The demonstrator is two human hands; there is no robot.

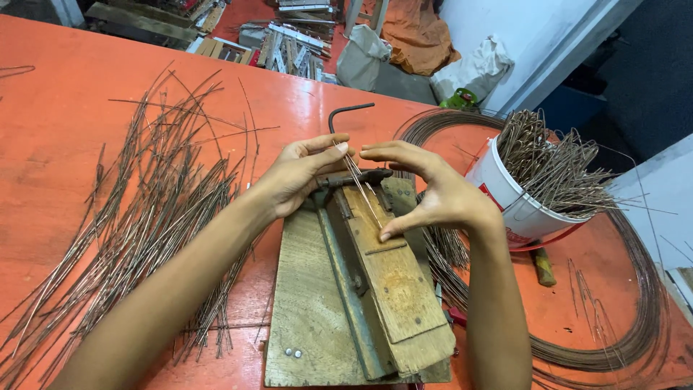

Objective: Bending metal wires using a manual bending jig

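My left hand (297, 173) and my right hand (426, 191) meet over a wooden bending jig (390, 282) on an orange table (58, 108). Between them they hold a few thin straight wires (363, 191) laid lengthwise on the jig's sloped board. The left thumb and fingers pinch the wires' far end. The right thumb presses their near end onto the board, and its fingers reach over the far end. A dark metal hinge piece (361, 178) crosses the jig's top, under the hands.
A large heap of cut straight wires (144, 217) spreads to the left. A white bucket (505, 195) full of bent wires stands at right, inside a big wire coil (635, 318). A bent rod (345, 114) lies behind the hands. Clutter and sacks lie beyond the table.
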